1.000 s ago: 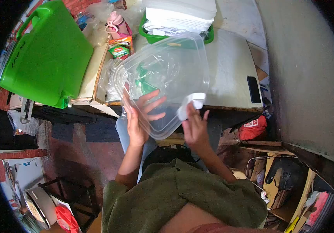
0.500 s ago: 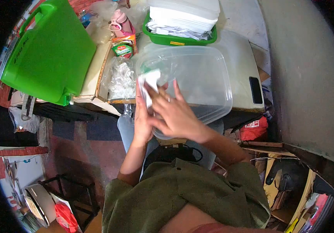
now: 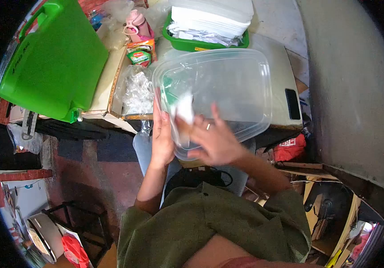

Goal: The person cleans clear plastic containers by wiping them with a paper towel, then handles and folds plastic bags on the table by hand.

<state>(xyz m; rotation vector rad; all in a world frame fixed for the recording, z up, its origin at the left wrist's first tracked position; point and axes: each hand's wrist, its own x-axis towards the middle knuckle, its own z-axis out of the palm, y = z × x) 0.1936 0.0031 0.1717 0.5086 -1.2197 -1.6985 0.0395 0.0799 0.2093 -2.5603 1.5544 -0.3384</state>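
A large clear plastic container (image 3: 232,85) with rounded corners is tilted over the table's front edge. My left hand (image 3: 162,138) grips its left rim, thumb and fingers along the edge. My right hand (image 3: 216,140), wearing a ring, is inside the outline of the container near its lower left. Under its fingers is a crumpled white tissue (image 3: 184,108), pressed against the plastic and blurred by motion. The index finger stands apart from the rest. Part of the tissue is hidden behind the fingers.
A green jug (image 3: 53,62) stands at left. Beside it are a bag of clear plastic (image 3: 138,91), a tomato paste pouch (image 3: 139,57) and a pink bottle (image 3: 138,24). Behind sits a green basin (image 3: 201,45) with stacked white foam trays (image 3: 212,20). A phone (image 3: 293,103) lies at right.
My right hand and the tissue have moved down and to the right across the container. The container has shifted slightly, its face tilting more toward me. My left hand keeps its hold.
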